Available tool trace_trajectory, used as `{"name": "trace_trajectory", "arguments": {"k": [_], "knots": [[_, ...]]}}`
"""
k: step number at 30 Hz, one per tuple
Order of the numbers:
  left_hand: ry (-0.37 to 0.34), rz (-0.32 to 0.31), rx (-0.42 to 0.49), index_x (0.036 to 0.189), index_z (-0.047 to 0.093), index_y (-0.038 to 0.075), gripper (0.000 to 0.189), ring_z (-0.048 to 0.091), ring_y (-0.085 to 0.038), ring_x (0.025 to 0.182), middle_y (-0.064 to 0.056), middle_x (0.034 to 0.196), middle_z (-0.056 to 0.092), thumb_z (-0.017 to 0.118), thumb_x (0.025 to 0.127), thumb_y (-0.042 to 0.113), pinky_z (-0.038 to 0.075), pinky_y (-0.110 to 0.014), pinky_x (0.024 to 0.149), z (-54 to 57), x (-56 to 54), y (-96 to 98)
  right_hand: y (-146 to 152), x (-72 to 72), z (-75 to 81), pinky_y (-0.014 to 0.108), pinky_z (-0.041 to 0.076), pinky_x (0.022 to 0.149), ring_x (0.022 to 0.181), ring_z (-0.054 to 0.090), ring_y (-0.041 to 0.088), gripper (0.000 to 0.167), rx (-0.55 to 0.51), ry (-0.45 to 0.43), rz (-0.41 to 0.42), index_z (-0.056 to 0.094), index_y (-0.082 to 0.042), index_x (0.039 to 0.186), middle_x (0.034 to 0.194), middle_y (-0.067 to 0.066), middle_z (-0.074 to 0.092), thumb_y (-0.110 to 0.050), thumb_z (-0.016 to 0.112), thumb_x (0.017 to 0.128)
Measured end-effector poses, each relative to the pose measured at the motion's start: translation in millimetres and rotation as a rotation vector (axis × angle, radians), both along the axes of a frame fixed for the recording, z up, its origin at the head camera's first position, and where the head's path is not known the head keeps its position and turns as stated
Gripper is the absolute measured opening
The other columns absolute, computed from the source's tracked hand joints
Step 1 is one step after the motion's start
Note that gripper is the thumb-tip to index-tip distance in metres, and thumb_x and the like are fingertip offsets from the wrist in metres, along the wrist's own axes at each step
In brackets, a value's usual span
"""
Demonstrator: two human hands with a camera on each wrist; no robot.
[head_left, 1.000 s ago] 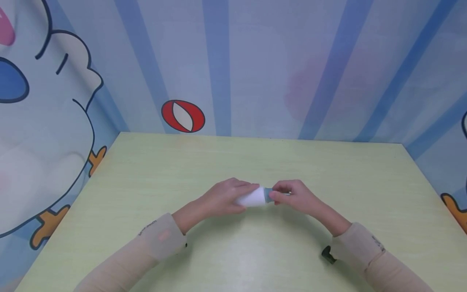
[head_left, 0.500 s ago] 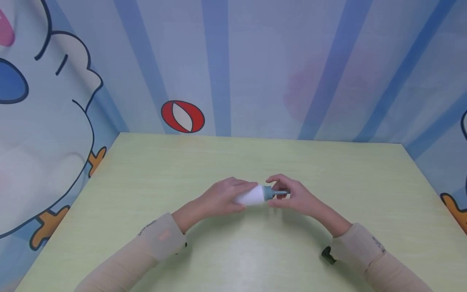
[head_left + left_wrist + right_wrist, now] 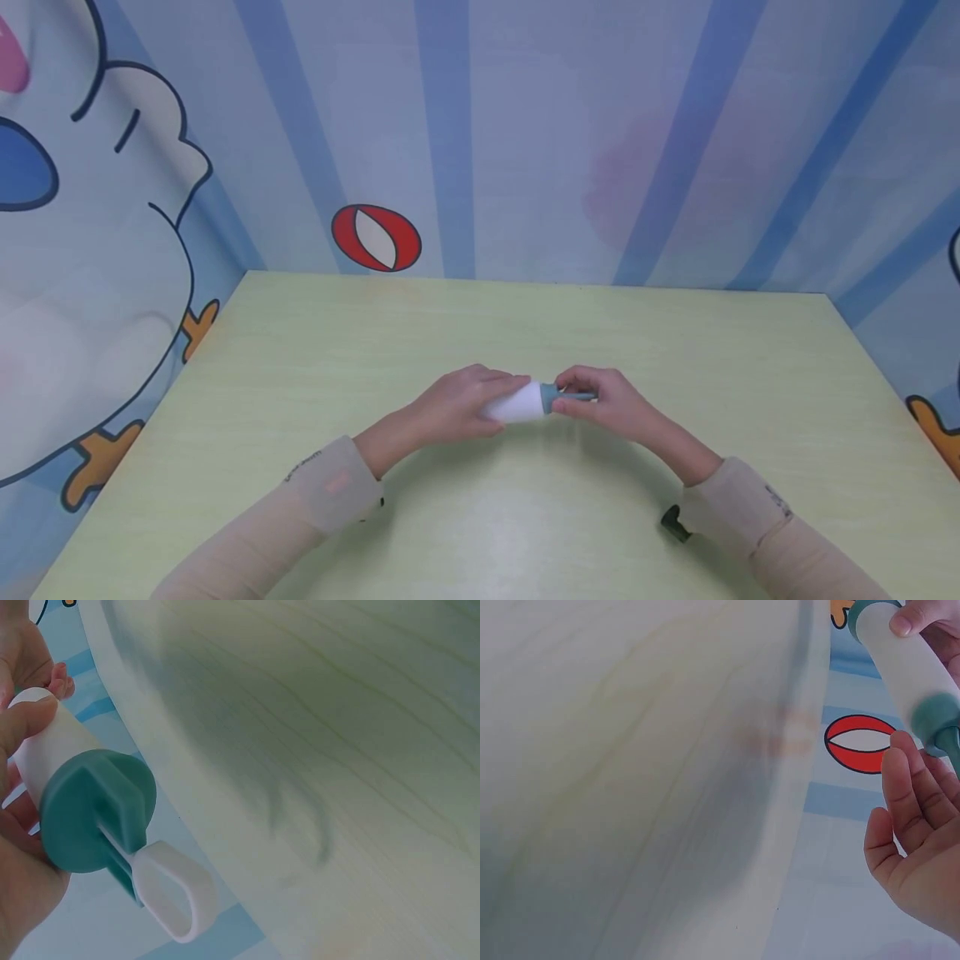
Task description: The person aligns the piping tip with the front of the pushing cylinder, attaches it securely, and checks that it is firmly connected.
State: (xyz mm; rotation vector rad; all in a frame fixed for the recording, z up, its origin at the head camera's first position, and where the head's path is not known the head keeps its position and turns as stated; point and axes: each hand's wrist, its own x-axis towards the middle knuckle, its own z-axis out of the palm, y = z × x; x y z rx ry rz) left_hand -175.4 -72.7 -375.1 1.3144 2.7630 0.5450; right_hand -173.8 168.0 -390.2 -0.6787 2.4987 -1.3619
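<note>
A white tube (image 3: 516, 403) with teal ends is held sideways over the table. Its barrel is gripped by my left hand (image 3: 463, 407), fingers and thumb wrapped round it. The left wrist view shows the teal cap (image 3: 67, 817) at one end, with a white loop (image 3: 201, 900) sticking out. A teal collar (image 3: 549, 398) and a thin spout (image 3: 577, 396) form the other end. My right hand (image 3: 613, 404) pinches at this collar with thumb and index finger, the spout running back under the palm. In the right wrist view its other fingers (image 3: 907, 795) stretch out beside the collar (image 3: 934, 720).
A pale yellow-green table (image 3: 480, 517) lies beneath both hands. Behind it rises a blue striped wall (image 3: 525, 150) with a printed red and white ball (image 3: 377, 238). A small dark piece (image 3: 675, 523) juts from the right sleeve cuff.
My right fingers were on the collar, spread off it half a second ago, and are now back together at it. The left hand and tube have hardly moved.
</note>
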Motion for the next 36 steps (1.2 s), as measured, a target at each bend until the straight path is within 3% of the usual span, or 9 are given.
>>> {"name": "trace_trajectory", "arguments": {"k": [9, 18, 24, 30, 36], "knots": [[-0.011, 0.018, -0.010, 0.129, 0.046, 0.013, 0.058, 0.054, -0.021, 0.104, -0.004, 0.121, 0.056, 0.068, 0.076, 0.022, 0.047, -0.033, 0.081, -1.2, -1.5, 0.3, -0.8, 0.5, 1.1, 0.032, 0.048, 0.073, 0.084, 0.059, 0.022, 0.044, -0.050, 0.033, 0.058, 0.050, -0.005, 0.117, 0.098, 0.012, 0.062, -0.015, 0.067, 0.077], [-0.013, 0.008, 0.006, 0.129, 0.045, 0.014, 0.059, 0.054, -0.021, 0.103, -0.004, 0.121, 0.056, 0.068, 0.076, 0.021, 0.047, -0.033, 0.080, -2.3, -2.2, 0.1, -1.5, 1.6, 0.5, 0.032, 0.049, 0.075, 0.086, 0.060, 0.020, 0.029, -0.052, 0.077, 0.059, 0.055, -0.003, 0.105, 0.097, 0.012, 0.063, -0.014, 0.064, 0.080], [-0.002, 0.003, 0.003, 0.129, 0.046, 0.014, 0.059, 0.054, -0.021, 0.103, -0.004, 0.121, 0.056, 0.069, 0.076, 0.022, 0.047, -0.032, 0.080, -1.5, -1.9, 0.4, -0.1, 0.8, -1.1, 0.030, 0.051, 0.073, 0.087, 0.063, 0.024, 0.033, -0.049, 0.049, 0.036, 0.054, -0.002, 0.108, 0.094, 0.015, 0.066, -0.018, 0.064, 0.081], [-0.016, 0.019, -0.009, 0.129, 0.046, 0.014, 0.060, 0.054, -0.021, 0.104, -0.004, 0.122, 0.056, 0.069, 0.075, 0.023, 0.047, -0.033, 0.080, -1.4, -2.0, 0.6, 0.7, 0.0, -0.5, 0.036, 0.047, 0.077, 0.089, 0.057, 0.021, 0.044, -0.030, 0.100, 0.028, 0.052, -0.007, 0.115, 0.108, 0.011, 0.060, -0.016, 0.069, 0.076], [-0.040, 0.031, -0.003, 0.130, 0.045, 0.015, 0.061, 0.054, -0.020, 0.105, -0.003, 0.122, 0.055, 0.069, 0.075, 0.023, 0.046, -0.033, 0.082, -2.2, -3.3, 1.2, -1.0, 1.4, 2.3, 0.033, 0.047, 0.074, 0.083, 0.053, 0.023, 0.033, -0.035, 0.134, 0.029, 0.055, -0.007, 0.105, 0.100, 0.007, 0.058, -0.012, 0.068, 0.076]]}}
